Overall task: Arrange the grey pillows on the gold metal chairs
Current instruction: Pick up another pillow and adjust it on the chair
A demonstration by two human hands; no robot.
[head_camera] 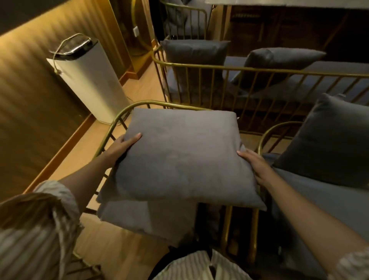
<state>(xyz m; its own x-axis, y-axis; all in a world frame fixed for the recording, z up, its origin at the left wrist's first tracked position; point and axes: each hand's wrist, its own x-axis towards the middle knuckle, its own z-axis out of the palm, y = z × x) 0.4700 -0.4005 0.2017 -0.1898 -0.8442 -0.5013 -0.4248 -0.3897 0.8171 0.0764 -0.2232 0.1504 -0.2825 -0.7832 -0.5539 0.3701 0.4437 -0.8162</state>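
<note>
I hold a square grey pillow point(179, 157) flat over the near gold metal chair point(117, 118). My left hand point(121, 145) grips its left edge and my right hand point(257, 165) grips its right edge. A second grey cushion point(147, 221) lies beneath it on that chair's seat. Another grey pillow point(327, 143) leans upright on the gold chair to my right point(273, 130). Farther back, one grey pillow point(193, 54) stands against the rail of a long gold bench point(259, 70), and another one point(279, 58) lies tilted on its seat.
A tall white appliance point(89, 80) with a rope handle stands by the ribbed wall at left. Wooden floor point(143, 88) runs between it and the chairs. Another gold chair point(187, 22) with grey cushions stands at the back. A table edge point(279, 2) shows at top.
</note>
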